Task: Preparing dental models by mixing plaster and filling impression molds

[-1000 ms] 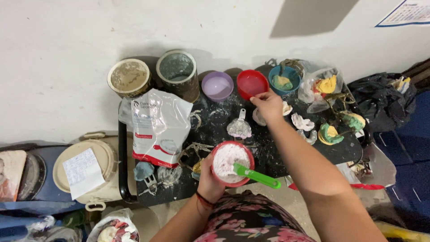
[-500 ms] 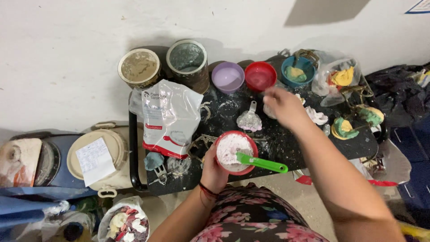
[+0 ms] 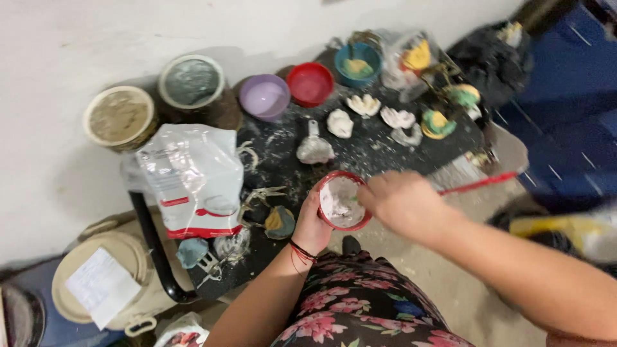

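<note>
My left hand (image 3: 313, 225) holds a small red bowl (image 3: 329, 182) of white paste at the front edge of a black, powder-dusted tray (image 3: 283, 144). My right hand (image 3: 402, 202) is over the bowl's right rim with its fingers closed. A sliver of the green spatula (image 3: 355, 200) shows under those fingers; the rest is hidden. Behind the bowl, several white plaster casts (image 3: 339, 123) lie on the tray. My flowered skirt (image 3: 360, 302) fills the bottom middle.
A plastic bag of powder (image 3: 193, 180) sits at the left. Two buckets (image 3: 120, 117), a purple bowl (image 3: 263, 96), a red bowl (image 3: 310, 83) and a blue bowl (image 3: 358, 64) line the wall. A lidded beige pail (image 3: 103, 286) stands lower left, a red stick (image 3: 479, 183) at right.
My right hand has come back from the plaster casts at the rear of the tray to the red bowl and closed over the spatula. The camera view has shifted right.
</note>
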